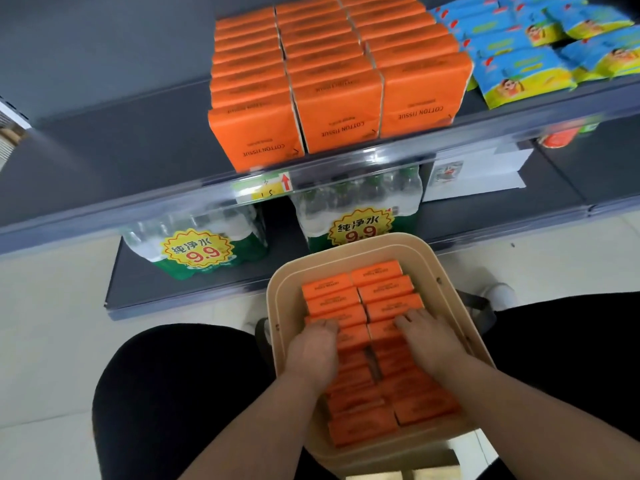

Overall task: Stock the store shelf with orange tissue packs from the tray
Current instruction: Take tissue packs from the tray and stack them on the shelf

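Note:
A beige tray (408, 245) sits between my knees, filled with two columns of orange tissue packs (375, 271) standing on edge. My left hand (313, 351) reaches into the left column, its fingertips curled down over a pack's top edge. My right hand (429, 336) lies on the right column with fingers bent over a pack. On the grey shelf (145, 147) above stand three rows of orange tissue packs (337, 109), several deep, labelled COTTON TISSUE.
Blue and yellow packets (519, 60) lie to the right of the orange rows. The shelf's left part is bare grey. Below, two shrink-wrapped water bottle packs (197, 244) with yellow price stickers sit on the bottom shelf. My black-clad legs flank the tray.

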A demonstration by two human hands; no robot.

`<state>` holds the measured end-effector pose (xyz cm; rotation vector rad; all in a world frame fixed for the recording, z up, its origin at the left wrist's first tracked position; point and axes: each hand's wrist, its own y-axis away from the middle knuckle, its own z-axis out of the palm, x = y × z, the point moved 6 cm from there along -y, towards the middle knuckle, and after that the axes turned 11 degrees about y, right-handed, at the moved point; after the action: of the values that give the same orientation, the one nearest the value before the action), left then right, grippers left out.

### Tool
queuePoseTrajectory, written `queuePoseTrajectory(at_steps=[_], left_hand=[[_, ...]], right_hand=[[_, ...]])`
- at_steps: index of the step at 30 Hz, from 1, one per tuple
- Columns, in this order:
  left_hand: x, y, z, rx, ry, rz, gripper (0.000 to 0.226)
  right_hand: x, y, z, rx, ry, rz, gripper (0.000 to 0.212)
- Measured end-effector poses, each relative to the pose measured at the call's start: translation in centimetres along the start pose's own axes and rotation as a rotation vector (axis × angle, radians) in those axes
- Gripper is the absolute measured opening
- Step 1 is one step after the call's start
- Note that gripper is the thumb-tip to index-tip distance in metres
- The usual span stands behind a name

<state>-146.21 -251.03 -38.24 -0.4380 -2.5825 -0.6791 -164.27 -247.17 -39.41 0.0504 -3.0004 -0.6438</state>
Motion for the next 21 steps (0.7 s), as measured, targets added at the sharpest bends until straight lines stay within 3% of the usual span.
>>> queuePoseTrajectory(at_steps=[9, 21], left_hand=[[-1.3, -0.3, 0.3, -0.019, 0.006, -0.029, 0.023], [-1.4, -0.4, 1.9, -0.104, -0.03, -0.139, 0.02]], right_hand=[[-0.4, -1.2, 1.7, -0.006, 0.093, 0.018, 0.036], [0.2, -0.7, 0.6, -0.053, -0.094, 0.037, 0.033]])
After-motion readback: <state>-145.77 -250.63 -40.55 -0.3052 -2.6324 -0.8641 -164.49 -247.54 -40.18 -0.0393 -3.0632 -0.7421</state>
